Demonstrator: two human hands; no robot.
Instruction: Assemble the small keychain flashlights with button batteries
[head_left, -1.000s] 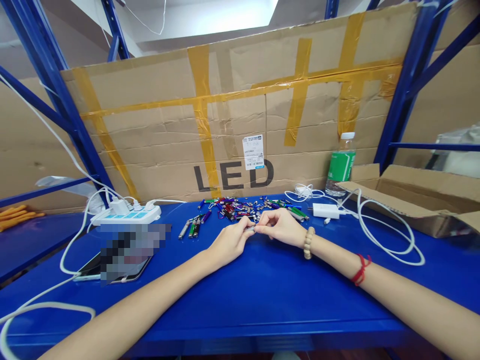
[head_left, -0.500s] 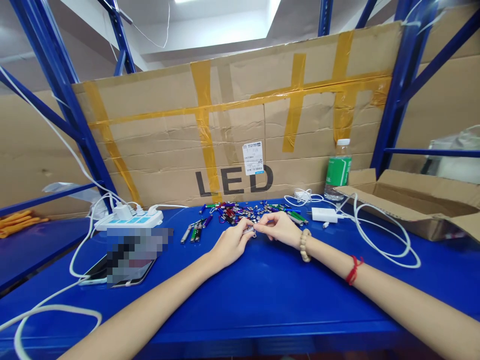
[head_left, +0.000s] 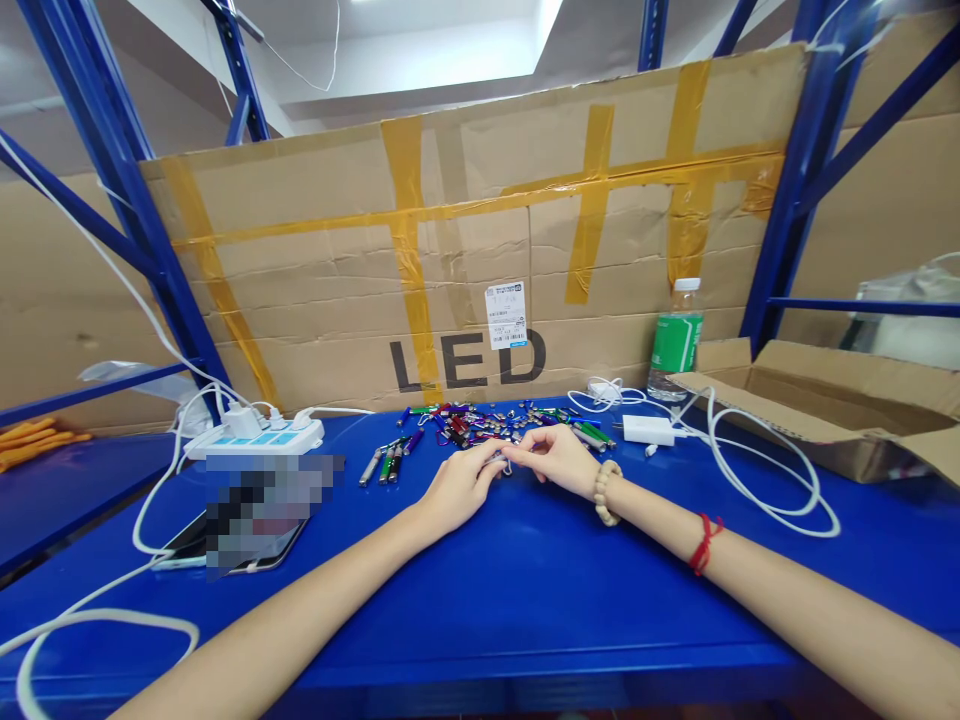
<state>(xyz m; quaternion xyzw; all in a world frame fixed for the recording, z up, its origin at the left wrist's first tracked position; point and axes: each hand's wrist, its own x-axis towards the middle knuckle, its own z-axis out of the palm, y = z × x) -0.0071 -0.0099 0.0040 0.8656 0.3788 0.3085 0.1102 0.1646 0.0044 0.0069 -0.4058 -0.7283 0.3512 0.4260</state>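
Observation:
My left hand (head_left: 459, 490) is closed, its thumb and fingers pinching a small silvery piece with a metal loop (head_left: 508, 467). From the other side, the thumb and forefinger of my right hand (head_left: 561, 460) meet at the same piece; most of it is hidden by the fingers. Just beyond both hands lies a loose pile of small coloured metal tubes and clips (head_left: 461, 425), in red, blue, purple and green. To the left of my left hand rest several small penlight-like tubes with clips (head_left: 388, 465).
A power strip (head_left: 292, 438) and a phone-like device, partly blurred (head_left: 277, 550), are at the left with white cables. At the right are a white charger (head_left: 649, 430), a coiled cable (head_left: 814, 490), a bottle (head_left: 676, 345) and an open cardboard box (head_left: 840, 440). Taped cardboard (head_left: 337, 300) stands behind.
Both hands stay almost in place at the silvery piece. The right fingers have shifted slightly, and the metal loop sits at a slightly different angle.

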